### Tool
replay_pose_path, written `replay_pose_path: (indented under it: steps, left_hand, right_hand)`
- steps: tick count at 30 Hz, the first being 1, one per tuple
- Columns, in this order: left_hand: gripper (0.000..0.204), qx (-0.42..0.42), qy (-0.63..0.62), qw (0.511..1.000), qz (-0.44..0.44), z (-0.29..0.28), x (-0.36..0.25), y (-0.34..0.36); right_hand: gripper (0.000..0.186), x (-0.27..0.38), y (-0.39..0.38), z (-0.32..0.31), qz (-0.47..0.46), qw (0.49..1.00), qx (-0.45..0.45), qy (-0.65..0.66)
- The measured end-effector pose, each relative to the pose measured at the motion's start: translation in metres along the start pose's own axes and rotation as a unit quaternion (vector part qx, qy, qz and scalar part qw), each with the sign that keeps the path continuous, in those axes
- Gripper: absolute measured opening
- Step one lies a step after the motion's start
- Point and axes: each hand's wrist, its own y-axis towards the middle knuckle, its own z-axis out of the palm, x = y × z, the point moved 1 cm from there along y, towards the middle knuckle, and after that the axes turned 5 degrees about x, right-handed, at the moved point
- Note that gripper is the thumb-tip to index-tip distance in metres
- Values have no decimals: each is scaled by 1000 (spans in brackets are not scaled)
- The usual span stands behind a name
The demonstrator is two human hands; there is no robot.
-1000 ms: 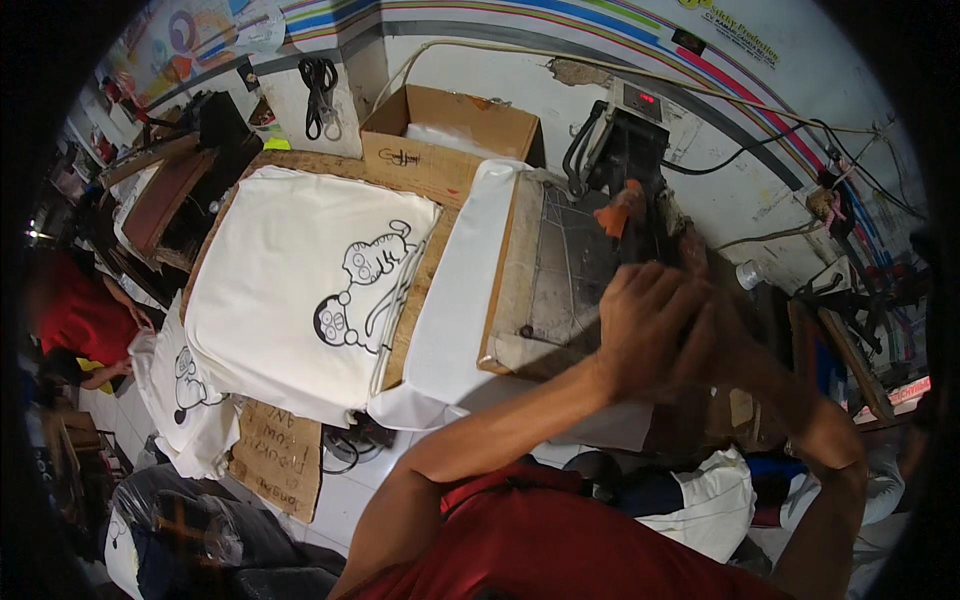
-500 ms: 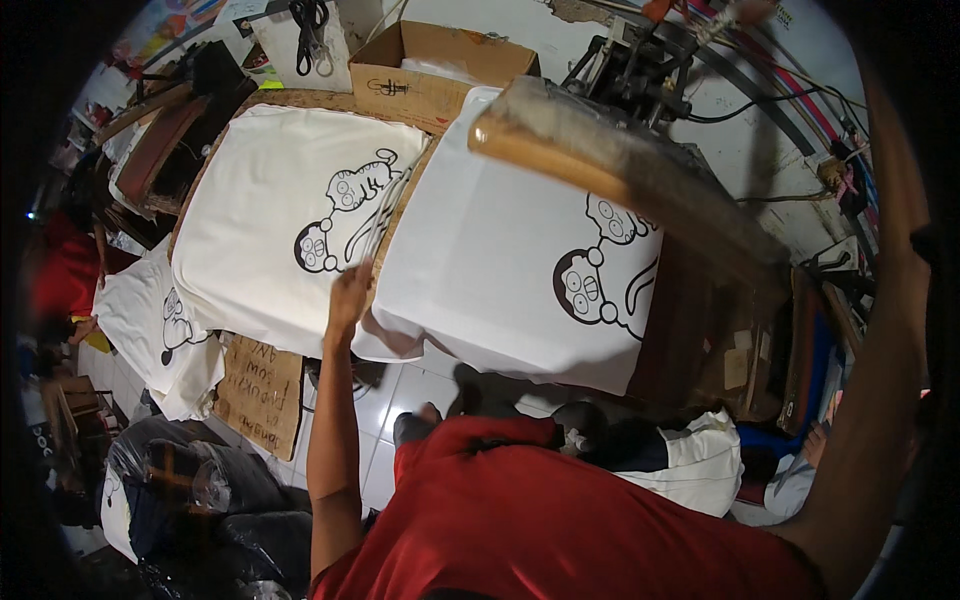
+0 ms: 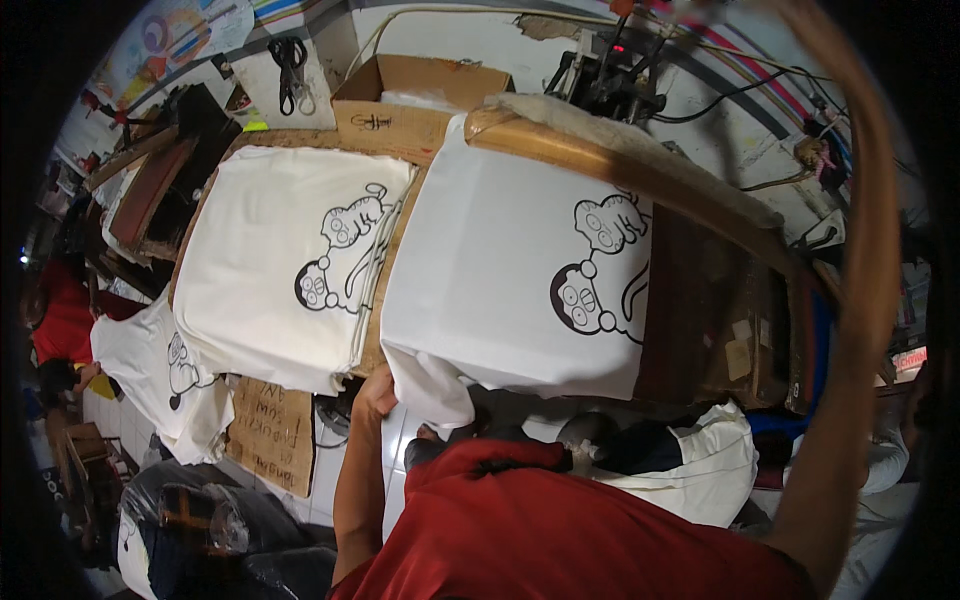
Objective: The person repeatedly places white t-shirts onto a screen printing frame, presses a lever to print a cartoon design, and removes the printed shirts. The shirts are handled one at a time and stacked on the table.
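Note:
A white cloth [image 3: 480,260] printed with a black-line cartoon figure and cat lies over a press bed. My left hand [image 3: 376,392] is at its near left corner, fingers curled against the hanging edge and partly hidden. Over the far right part of the cloth is the press's raised upper plate [image 3: 620,160], brown-edged with grey padding on top. My right arm reaches up along the right side; my right hand [image 3: 725,10] is a blur at the top edge, near the press mechanism [image 3: 615,85], its fingers not readable. To the left lies a stack of cream printed cloths [image 3: 270,250].
A cardboard box [image 3: 395,125] stands behind the cloths. Hoses and cables run along the back wall. Black plastic-wrapped bundles [image 3: 190,510] and a lettered cardboard sheet [image 3: 270,435] are at lower left. Another person in red [image 3: 65,315] is at far left, beside a hanging printed cloth [image 3: 165,375].
My left hand has moved nearer to me, from between the stack and the cloth to the cloth's near left corner. The upper plate has swung back slightly, uncovering more of the print.

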Motion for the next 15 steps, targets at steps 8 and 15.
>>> replay_pose_path:
  steps: [8, 15]
  left_hand:
    - [41, -34, -98, 985, 137, 2, -56, -54]
    - [46, -61, -55, 965, 248, 31, -111, -100]
  right_hand:
    - [46, 134, -416, 299, 292, 696, 497, 429]
    - [39, 158, -434, 372, 444, 604, 57, 659]
